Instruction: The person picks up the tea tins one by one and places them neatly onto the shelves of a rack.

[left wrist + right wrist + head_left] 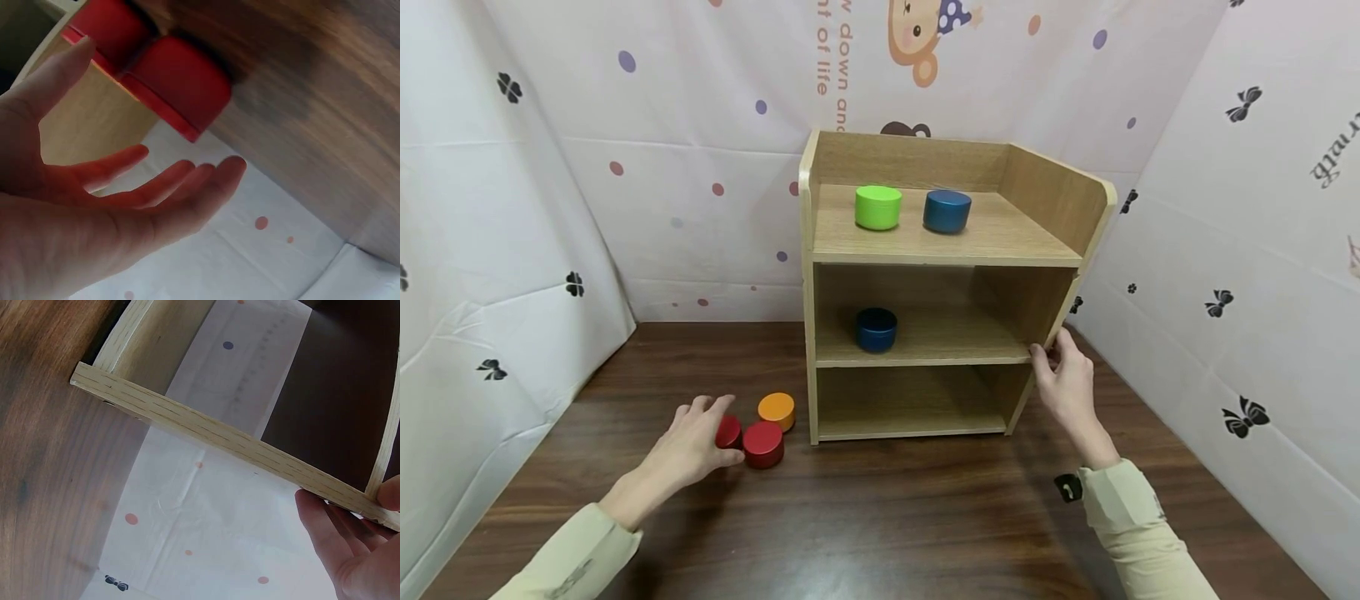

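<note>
My left hand (688,442) reaches over the table, fingers spread and thumb apart, around a small round red tin (728,433) that it partly hides. The left wrist view shows a gap between these fingers and the red tins. A second red tin (763,446) stands just right of the thumb, and an orange tin (777,411) is close behind it. On the other side, my right hand (1070,387) grips the right side panel of a wooden shelf (231,439), thumb at the front near the middle board and fingers behind the panel.
On the shelf's top board stand a green tin (877,208) and a blue tin (947,212). Another blue tin (876,330) sits on the middle board. A small black tag (1067,487) is beside the right cuff. Printed cloth (715,225) hangs behind and along both sides.
</note>
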Demonstrator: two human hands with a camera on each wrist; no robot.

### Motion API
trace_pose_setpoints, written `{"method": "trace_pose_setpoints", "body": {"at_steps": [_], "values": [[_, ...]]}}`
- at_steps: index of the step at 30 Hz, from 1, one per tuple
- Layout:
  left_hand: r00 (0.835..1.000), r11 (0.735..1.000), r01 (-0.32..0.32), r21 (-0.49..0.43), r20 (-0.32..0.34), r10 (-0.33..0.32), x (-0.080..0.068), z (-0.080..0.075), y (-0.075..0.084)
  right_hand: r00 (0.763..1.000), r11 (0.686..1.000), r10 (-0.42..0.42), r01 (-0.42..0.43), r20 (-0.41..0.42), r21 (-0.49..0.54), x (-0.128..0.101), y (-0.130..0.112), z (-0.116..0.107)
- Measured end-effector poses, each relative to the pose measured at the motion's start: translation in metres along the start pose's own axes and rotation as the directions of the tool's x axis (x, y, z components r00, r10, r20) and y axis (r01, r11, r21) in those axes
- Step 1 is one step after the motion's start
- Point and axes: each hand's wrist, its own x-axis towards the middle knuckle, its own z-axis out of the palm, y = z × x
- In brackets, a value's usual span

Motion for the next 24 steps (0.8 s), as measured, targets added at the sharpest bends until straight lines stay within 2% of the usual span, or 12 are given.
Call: {"method": "trace_pose_setpoints", "body": {"at_steps": [7, 15, 24], "values": [[0.999, 1.000, 0.016, 0.002, 0.042, -0.016, 0.006, 0.004, -0.011, 1.000, 1.000, 0.003, -0.004, 0.015, 0.019, 0.000, 0.001, 0.000], [0.999, 1.000, -0.002, 0.015, 0.049, 0.002, 0.009, 0.007, -0.017, 1.000, 1.000, 0.008, -0.008, 0.010, 0.006, 0.001, 0.001, 0.000], [0.995, 0.999, 0.043, 0.022, 0.094, -0.045, 0.014, 0.008, -0.021, 1.000, 1.000, 0.002, -0.002, 0.017, 0.020, 0.001, 0.002, 0.001]]}}
